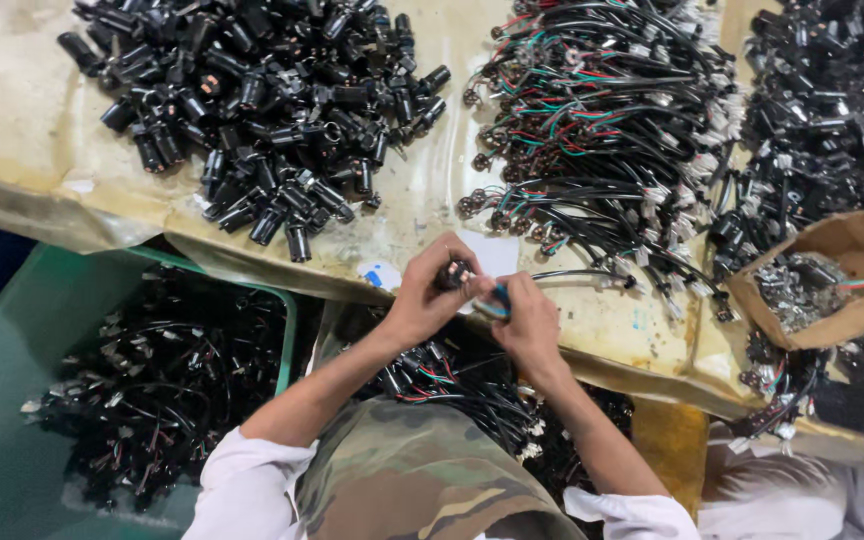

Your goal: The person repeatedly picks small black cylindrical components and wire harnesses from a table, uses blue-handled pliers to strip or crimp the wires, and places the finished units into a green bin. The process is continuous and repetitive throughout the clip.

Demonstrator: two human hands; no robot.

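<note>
- Black socket (453, 272) is what we've got pinched in our left hand (422, 300), fingers curled round it, held just over the near edge of the table (42, 130).
- Our right hand (527, 320) is closed on the end of a wired lead (572, 274), with something small and blue (497, 300) poking out between the fingers. We can't tell if that's a tool or a bit of the connector.
- Best guess on the step: we're mating the lead to the socket, hands nearly touching, so it looks mid-assembly rather than picking or dropping.
- The next move probably calls for lining the two parts up straight and pressing them home, so it's a small, careful push and not a big reach.
- Loose black sockets (262, 110) are piled up on the far left of the table, well away from our hands.
- A tangle of wire harnesses (602, 120) with red and teal strands sits far right of centre, and the lead we're holding trails back toward it, so a snag seems possible if we pull hard.
- A brown cardboard box (842, 280) of small metal bits sits on the right, near the table edge.
- Down on our left there's a green bin (12, 380) full of wired pieces, and more of them lie heaped in our lap (472, 390).
- Open room is tight: the only bare patch is the strip of table right in front of our hands, with piles on both sides.
</note>
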